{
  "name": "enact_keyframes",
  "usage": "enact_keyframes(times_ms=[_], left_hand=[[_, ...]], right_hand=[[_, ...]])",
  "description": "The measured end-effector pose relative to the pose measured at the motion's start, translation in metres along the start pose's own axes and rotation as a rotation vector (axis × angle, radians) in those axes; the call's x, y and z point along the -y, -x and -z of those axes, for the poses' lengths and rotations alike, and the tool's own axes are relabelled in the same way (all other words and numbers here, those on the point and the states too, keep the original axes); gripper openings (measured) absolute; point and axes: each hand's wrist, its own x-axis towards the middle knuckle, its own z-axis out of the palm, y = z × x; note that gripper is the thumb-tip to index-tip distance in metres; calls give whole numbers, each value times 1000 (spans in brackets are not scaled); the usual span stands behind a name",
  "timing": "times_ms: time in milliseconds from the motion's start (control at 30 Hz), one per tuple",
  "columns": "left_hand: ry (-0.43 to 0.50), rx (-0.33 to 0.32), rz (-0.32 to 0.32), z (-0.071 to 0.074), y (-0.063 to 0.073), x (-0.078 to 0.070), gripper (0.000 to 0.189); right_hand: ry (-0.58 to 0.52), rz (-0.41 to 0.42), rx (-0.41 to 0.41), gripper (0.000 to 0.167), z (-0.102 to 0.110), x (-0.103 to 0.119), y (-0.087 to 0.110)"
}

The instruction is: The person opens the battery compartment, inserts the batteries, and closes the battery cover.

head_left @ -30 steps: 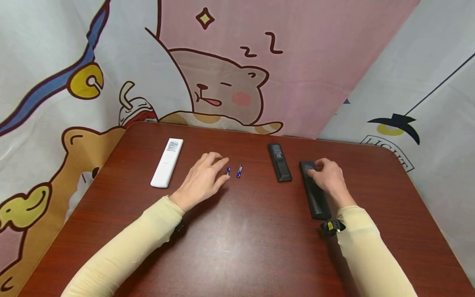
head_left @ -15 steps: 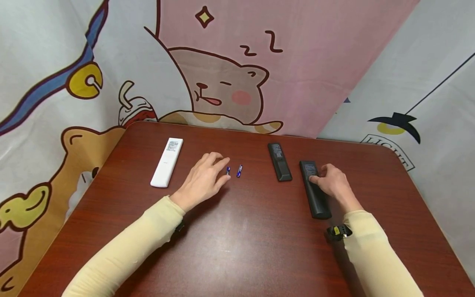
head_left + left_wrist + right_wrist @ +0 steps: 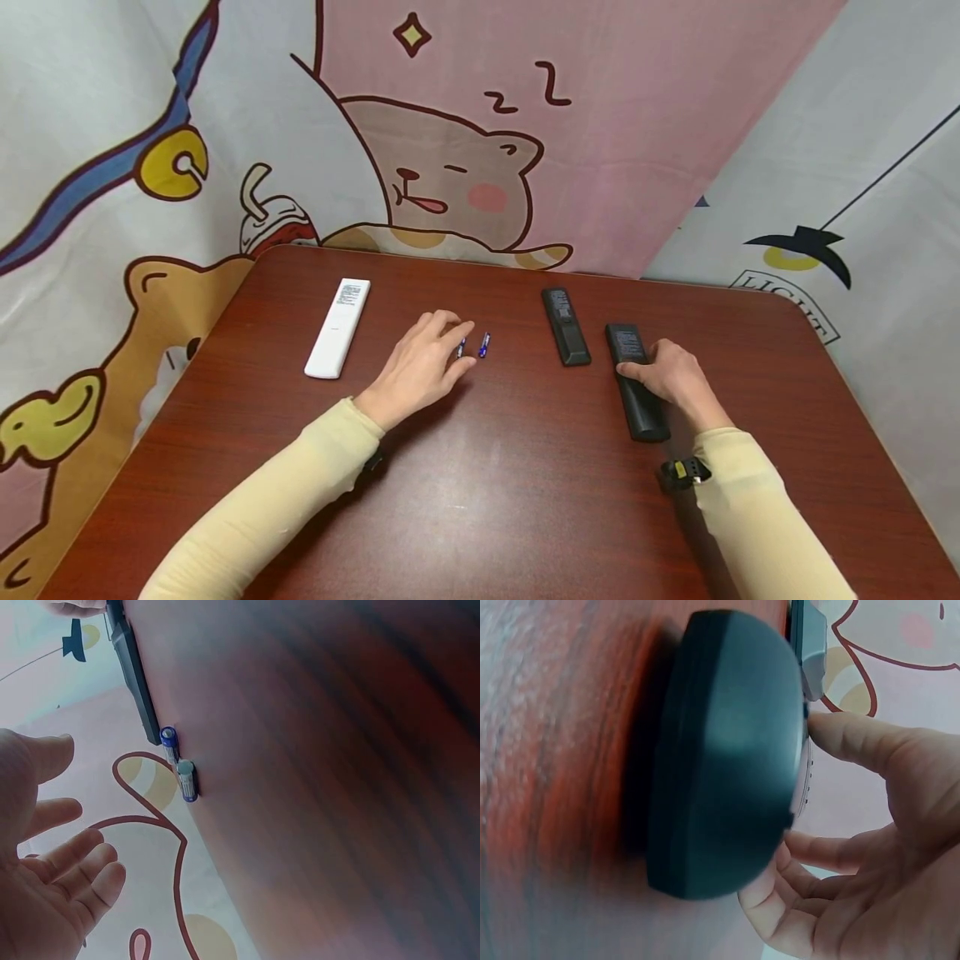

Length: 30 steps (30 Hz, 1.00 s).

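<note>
My right hand [image 3: 672, 379] spans the larger black remote control [image 3: 647, 421], which lies back side up. The thumb is at its left edge and the fingers at its right edge. In the right wrist view, the rounded end of this remote control [image 3: 739, 757] fills the middle, with thumb and fingers on opposite sides. My left hand [image 3: 420, 362] hovers, loosely bent and holding nothing, beside two small blue-and-silver batteries. One battery [image 3: 461, 348] shows between thumb and index finger; the other battery [image 3: 484, 345] lies just to the right. In the left wrist view the fingers stay apart from both.
A smaller black remote control [image 3: 566, 327] lies between the batteries and the right hand. At the left is a white remote control [image 3: 337, 329], label side up. The reddish-brown table [image 3: 480, 517] ends at a printed curtain [image 3: 600, 167] behind.
My right hand has slid toward me along the larger black remote control, and its thumb has moved to the left edge. My left hand has shifted slightly right, closer over the batteries.
</note>
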Motion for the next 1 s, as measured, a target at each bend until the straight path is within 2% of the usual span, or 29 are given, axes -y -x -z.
enact_keyframes(times_ms=[200,567,833,1000], left_hand=[[22,13,14,-3,-2,-6,50],[34,22,24,-5,-4,-10,49],[27,28,23,-4,-3,-9,50],[31,18,21,-5,-3,-10,49]], right_hand=[[6,-20,1,54,-2,1,-1],[-66,0,11,55,-7,3,-5],[-135,33,-27,39,-7,9,-2],[-206,58,-12,37,-7,14,0]])
